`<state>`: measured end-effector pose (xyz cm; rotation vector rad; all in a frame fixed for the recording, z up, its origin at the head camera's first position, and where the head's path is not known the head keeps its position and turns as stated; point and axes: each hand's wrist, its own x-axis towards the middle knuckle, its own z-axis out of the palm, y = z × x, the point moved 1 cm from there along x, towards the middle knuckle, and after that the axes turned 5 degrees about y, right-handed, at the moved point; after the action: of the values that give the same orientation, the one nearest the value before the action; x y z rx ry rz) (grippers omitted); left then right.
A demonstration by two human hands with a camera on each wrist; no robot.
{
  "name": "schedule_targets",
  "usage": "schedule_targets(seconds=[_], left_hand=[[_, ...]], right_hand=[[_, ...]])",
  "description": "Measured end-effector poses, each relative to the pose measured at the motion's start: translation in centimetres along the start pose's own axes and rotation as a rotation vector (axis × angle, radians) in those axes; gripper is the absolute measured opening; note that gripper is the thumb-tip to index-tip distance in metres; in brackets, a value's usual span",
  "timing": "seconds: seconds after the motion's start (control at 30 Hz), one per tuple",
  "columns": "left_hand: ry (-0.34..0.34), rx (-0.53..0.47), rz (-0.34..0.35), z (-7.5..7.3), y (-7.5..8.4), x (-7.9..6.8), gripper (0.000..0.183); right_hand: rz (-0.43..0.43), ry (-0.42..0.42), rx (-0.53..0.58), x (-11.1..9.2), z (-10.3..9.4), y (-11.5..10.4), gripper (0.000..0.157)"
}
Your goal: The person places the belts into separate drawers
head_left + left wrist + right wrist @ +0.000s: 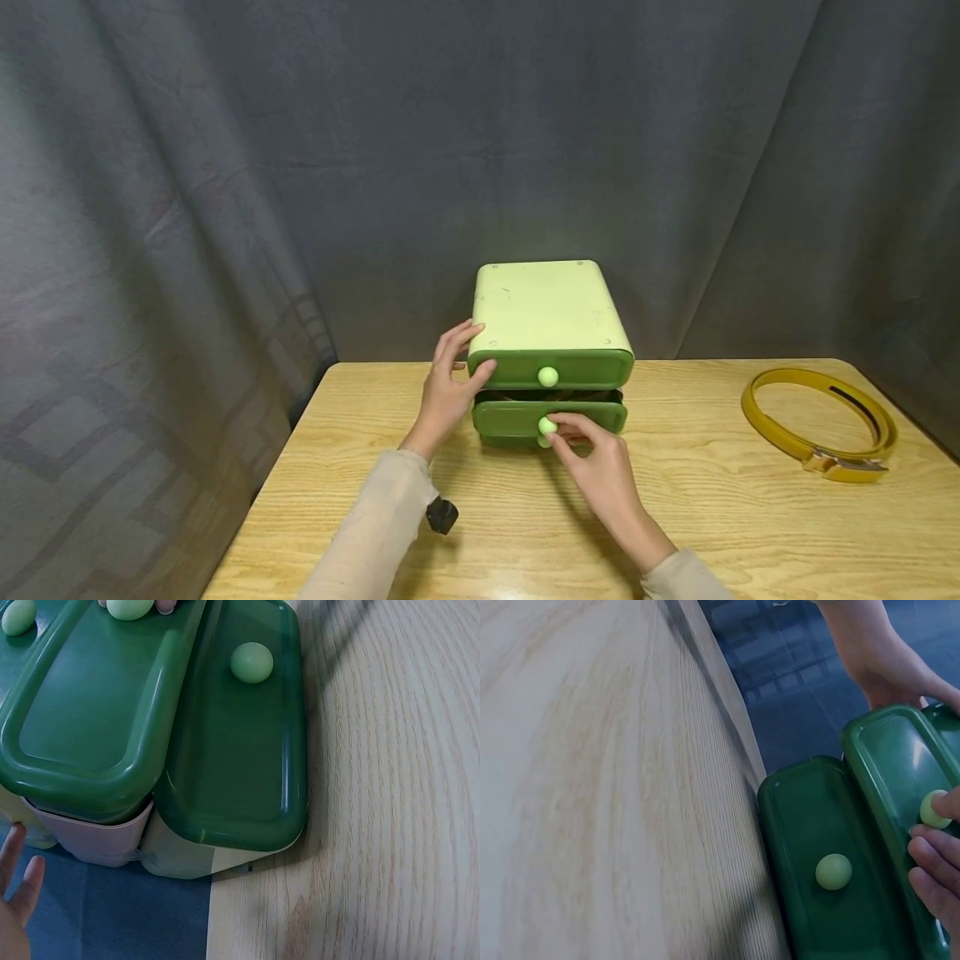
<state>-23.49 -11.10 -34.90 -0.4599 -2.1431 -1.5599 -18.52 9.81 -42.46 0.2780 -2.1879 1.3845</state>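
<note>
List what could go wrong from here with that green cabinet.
The right hand pinches the small round knob with its fingertips, so its grip might slip.
The middle drawer already juts out; pulled much further, it could tip or drop.
The left hand rests at one corner of the cabinet, so a hard tug or push might shift or twist it.

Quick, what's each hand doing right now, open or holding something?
Left hand: open, resting at the left edge of the cabinet.
Right hand: closed, pinching the round knob of the middle drawer.
</note>
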Motion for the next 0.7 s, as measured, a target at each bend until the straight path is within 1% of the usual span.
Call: schedule_targets(seconds=[0.2,0.43,0.53,0.7], left_hand=[[-0.001,0.006,-0.003,0.0,0.1,0.0,0.048],[0.003,0.034,0.004,0.6,-4.1,0.6,0.050],[0.003,0.047,0.005,0.6,-4.1,0.6,0.050],[0.005,0.060,0.008,0.6,-4.1,0.5,0.049]], right_hand=[[0.010,-0.002,0.013,0.2,0.1,0.2,0.025],[-0.012,0.013,0.022,0.5,0.4,0.4,0.024],[-0.015,0.017,0.028,0.6,0.4,0.5,0.024],[0.016,0.010,0.032,0.8,0.5,0.6,0.022]])
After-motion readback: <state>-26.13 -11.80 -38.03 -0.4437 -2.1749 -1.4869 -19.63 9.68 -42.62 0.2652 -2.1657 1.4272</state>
